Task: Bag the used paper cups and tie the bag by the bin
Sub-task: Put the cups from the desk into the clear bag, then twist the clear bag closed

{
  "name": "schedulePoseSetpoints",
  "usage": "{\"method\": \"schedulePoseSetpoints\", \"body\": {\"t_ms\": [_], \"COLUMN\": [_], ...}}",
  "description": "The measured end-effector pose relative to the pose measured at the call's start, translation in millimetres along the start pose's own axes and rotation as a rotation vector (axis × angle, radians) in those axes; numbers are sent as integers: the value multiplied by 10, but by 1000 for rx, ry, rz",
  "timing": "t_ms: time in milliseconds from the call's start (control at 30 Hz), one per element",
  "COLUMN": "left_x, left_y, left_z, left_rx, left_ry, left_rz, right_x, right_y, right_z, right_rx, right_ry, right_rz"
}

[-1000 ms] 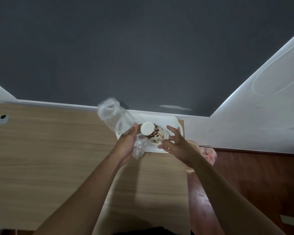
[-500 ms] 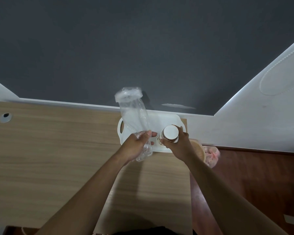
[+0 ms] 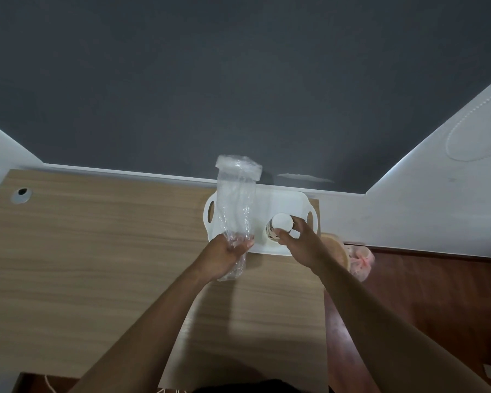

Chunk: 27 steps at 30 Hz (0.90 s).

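Dark grey wall fills the upper part of my view, with a pale wooden desk (image 3: 97, 265) running beneath it and reddish-brown floor showing off to the right. On the far right part of the desk sits a white tray (image 3: 289, 199) with a cut-out handle at each end.

My left hand (image 3: 224, 255) is closed around the lower part of a clear plastic bag (image 3: 237, 202), pinching the crinkled film between fingers and palm. The bag stands up from my grip in a tube shape, its far end puffed out over the left half of the tray, while a short tail of film hangs below my hand onto the desk.

My right hand (image 3: 298, 242) is curled around a stack of paper cups (image 3: 279, 226) on the right half of the tray, thumb on the near side and fingers on the right side. The white base faces me and a brown pattern shows on the side of the stack.

Just past the desk's right edge, partly hidden behind my right forearm, is a round bin (image 3: 336, 251) with a pinkish bag (image 3: 362, 259) gathered at its far side.
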<state>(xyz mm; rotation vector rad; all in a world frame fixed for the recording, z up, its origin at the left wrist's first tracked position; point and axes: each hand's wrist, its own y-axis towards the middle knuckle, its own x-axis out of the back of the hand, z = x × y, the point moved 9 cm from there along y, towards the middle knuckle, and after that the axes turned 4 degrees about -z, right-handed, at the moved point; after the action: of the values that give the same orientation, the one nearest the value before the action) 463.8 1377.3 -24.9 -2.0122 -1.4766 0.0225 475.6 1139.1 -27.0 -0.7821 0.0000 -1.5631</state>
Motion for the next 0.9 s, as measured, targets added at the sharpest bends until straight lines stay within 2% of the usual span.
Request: {"method": "schedulePoseSetpoints", "body": {"t_ms": [200, 267, 333, 400, 433, 567, 633, 700, 800, 900], "left_x": [78, 67, 21, -32, -50, -205, -259, -342, -590, -747], "left_y": [-129, -196, -266, -328, -349, -412, -361, -338, -359, -331], "left_z": [-49, -88, -83, -51, -64, -177, -226, -298, -417, -499], "left_rx": [-44, -75, -89, -74, -75, -91, -103, -126, -144, -114], "left_ry": [-29, -71, -148, -266, -288, -259, -218, -175, -166, -174], "left_rz": [6, 43, 104, 179, 200, 260, 229, 235, 300, 272], "right_x": [-165, -112, 9, 108, 130, 63, 86, 109, 310, 544], "right_y": [-26, -84, -175, -339, -415, -763, -872, -944, -969, -978], "right_z": [48, 73, 233, 397, 452, 651, 611, 547, 353, -15], "right_rx": [-60, -52, 72, 159, 158, 133, 99, 99, 131, 32], "right_ry": [11, -144, -247, -133, -28, 397, 484, 376, 136, 171], "right_rz": [97, 37, -111, -236, -242, -42, 10, 41, -79, -165]}}
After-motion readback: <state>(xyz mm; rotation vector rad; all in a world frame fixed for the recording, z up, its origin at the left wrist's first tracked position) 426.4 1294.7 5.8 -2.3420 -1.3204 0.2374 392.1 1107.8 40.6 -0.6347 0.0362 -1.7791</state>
